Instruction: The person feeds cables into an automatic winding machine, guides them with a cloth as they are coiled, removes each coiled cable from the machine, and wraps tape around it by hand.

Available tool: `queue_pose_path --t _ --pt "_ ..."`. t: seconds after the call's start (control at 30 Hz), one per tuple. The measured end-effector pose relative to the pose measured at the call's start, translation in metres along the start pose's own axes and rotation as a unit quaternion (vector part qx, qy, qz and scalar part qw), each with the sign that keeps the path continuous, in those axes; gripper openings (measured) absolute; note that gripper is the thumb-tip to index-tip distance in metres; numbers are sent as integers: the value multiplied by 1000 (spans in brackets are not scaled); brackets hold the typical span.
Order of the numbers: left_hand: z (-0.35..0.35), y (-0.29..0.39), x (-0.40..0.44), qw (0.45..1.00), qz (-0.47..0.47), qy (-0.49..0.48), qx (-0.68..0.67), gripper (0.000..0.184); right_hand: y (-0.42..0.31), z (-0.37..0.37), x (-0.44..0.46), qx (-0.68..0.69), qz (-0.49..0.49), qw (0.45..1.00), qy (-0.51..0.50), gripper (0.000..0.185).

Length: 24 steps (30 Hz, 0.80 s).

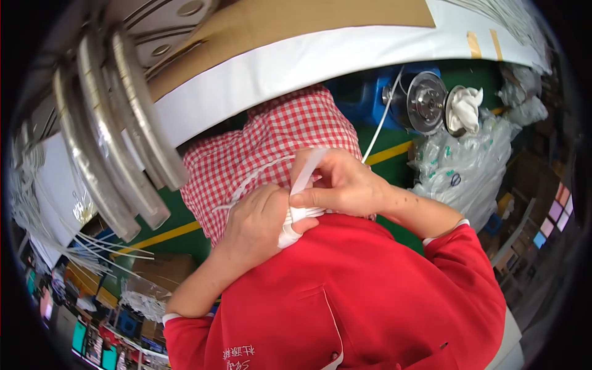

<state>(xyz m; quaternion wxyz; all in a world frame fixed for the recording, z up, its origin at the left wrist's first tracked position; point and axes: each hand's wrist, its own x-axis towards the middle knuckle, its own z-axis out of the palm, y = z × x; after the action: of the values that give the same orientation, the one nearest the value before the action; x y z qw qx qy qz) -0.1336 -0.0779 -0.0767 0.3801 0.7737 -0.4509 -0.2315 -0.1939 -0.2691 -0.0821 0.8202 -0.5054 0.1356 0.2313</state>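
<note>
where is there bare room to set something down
Middle of the cardboard; white table strip between it and the near edge. Crowded: left end by wrapped tubes; far right by white wires; checked cloth near the torso by left hand and right hand.

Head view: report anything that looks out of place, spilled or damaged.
The white cables at left look untidy: they splay loosely, their ends pointing different ways. The white strip at the right hand shows no clear damage, and I see no spill.
</note>
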Motion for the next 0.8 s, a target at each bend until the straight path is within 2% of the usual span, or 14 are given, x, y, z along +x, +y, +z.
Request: queue_pose_path --t 0.13,0.17,0.27,0.3,0.33,0.43,0.53,0.63,0.73,0.77,0.8 --pt "0 3 -2 995 -45 14 -83 52 8 -9 3 101 129 986 -40 12" --pt "1 2 -5 997 -11 27 -76 53 10 -9 3 73 130 988 -50 16" --pt "8 -5 -12 993 73 61 -69 58 16 -5 -2 -12 51 998 -30 20" --pt "9 -5 -10 991 89 71 -73 58 15 -6 -3 -112 9 993 -34 21" --pt "9 -5 -9 988 106 82 -78 59 15 -5 -3 -139 -23 990 -15 22" --pt "6 -5 -8 989 99 86 -62 54 9 1 -5 -195 -91 976 23 23" --pt "-4 3 -5 994 94 32 47 47 8 -3 0 -172 -61 983 -14 23" --pt "-9 10 -5 995 76 -11 70 46 22 -9 5 -192 -57 979 -34 17" --pt "-18 14 -1 996 60 -56 47 37 29 2 5 25 -11 997 71 15" --pt "-19 14 0 997 24 -77 2 36 33 1 7 -21 -36 996 83 19" --pt "-19 13 2 994 -11 -99 -44 35 32 3 9 -7 -49 995 85 20"
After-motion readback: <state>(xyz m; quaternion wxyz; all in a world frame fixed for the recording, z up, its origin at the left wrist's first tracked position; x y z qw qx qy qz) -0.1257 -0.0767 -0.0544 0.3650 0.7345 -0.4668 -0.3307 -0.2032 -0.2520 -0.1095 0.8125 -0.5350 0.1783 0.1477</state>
